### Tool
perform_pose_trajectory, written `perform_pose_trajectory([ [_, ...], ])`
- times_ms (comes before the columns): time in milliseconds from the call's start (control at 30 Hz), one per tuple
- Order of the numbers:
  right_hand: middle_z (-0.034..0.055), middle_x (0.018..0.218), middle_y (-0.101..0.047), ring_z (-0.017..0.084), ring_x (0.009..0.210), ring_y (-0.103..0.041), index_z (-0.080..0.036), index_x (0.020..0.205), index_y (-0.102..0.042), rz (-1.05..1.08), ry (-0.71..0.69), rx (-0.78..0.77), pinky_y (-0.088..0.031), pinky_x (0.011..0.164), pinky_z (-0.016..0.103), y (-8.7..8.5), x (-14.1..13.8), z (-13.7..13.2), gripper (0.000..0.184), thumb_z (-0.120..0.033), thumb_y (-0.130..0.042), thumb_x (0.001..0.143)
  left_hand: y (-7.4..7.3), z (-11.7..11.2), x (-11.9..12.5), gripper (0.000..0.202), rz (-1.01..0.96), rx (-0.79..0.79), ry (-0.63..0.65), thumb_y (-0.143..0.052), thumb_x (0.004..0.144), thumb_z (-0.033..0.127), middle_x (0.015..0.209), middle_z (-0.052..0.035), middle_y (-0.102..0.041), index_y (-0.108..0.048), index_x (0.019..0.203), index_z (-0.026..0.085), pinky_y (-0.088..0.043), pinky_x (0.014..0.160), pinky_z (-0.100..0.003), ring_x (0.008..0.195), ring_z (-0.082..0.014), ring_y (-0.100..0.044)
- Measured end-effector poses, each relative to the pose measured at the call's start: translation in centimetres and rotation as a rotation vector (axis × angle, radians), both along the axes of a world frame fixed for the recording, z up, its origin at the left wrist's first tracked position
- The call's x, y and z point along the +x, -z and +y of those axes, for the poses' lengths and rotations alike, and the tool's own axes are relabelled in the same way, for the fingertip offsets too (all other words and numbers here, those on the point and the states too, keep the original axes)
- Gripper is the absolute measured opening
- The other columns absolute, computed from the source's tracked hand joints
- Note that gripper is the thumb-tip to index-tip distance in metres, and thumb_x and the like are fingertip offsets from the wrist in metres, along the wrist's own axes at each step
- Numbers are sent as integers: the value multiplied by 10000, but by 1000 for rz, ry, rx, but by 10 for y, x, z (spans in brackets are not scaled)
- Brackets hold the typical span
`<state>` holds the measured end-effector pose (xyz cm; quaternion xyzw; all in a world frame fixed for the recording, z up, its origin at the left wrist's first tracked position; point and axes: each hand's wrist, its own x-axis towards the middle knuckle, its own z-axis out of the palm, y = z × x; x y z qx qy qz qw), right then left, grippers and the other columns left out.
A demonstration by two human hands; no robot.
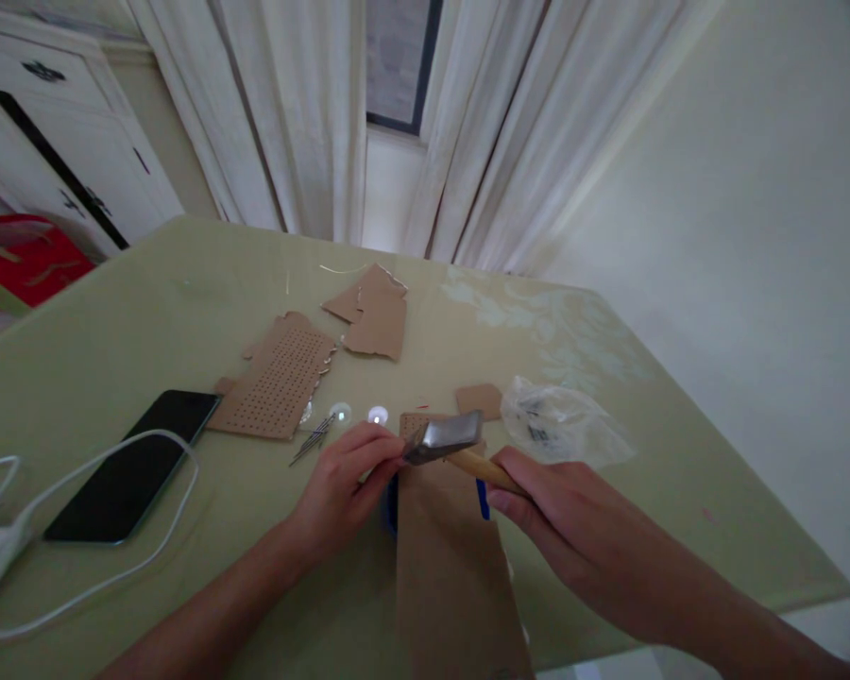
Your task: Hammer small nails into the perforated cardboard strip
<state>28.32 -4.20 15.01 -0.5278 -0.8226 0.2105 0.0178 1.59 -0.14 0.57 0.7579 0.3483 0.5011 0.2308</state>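
My right hand (549, 515) is wrapped round the wooden handle of a hammer (448, 437). Its metal head hangs over the far end of a long brown cardboard strip (453, 557). The thumb and fingers of my left hand (350, 477) are pinched beside the hammer head, whose edge hides what they hold, if anything. Under the strip, blue parts (483, 498) show at both sides. Left of my left hand lies a small bunch of nails (316, 436), close to two whitish round discs (378, 416).
Perforated cardboard (276, 382) and torn cardboard pieces (379, 321) lie farther back. A black phone (134, 472) and white cable (191, 472) occupy the left. A clear plastic bag (559, 420) sits right of a small cardboard piece (478, 400). The green tabletop (652, 529) ends near the wall.
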Motion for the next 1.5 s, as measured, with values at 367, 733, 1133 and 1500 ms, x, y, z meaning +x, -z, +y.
perform_pose_trajectory([
  [367, 36, 798, -738, 260, 750, -728, -256, 1029, -650, -3, -2, 24, -465, 670, 353, 2, 5, 3, 305, -423, -451, 1189, 4, 1, -1, 162, 13, 7, 26, -672, 1044, 86, 957, -44, -787, -791, 1014, 193, -589, 790, -217, 862, -159, -737],
  [733, 35, 846, -729, 270, 806, -721, -257, 1052, -634, -3, -2, 0, -462, 719, 366, 1, 4, 1, 341, -464, -409, 1205, -1, 3, -3, 189, 28, 39, 56, -644, 1054, 79, 988, -36, -775, -780, 1022, 206, -573, 770, -191, 863, -142, -733],
  [1133, 17, 848, -694, 244, 803, -687, -261, 1037, -594, 69, 76, -18, -448, 729, 353, -1, 5, 0, 344, -480, -390, 1208, -2, 3, -5, 185, 37, 50, 69, -643, 1068, 93, 1014, -41, -751, -785, 1063, 210, -579, 790, -197, 879, -136, -728],
  [1500, 35, 864, -730, 259, 807, -715, -246, 1053, -605, 22, 60, -46, -452, 725, 364, 4, 2, -1, 345, -453, -377, 1211, -6, 3, -4, 201, 89, 21, 55, -627, 1076, 136, 994, -46, -763, -787, 977, 207, -578, 750, -211, 847, -148, -734],
])
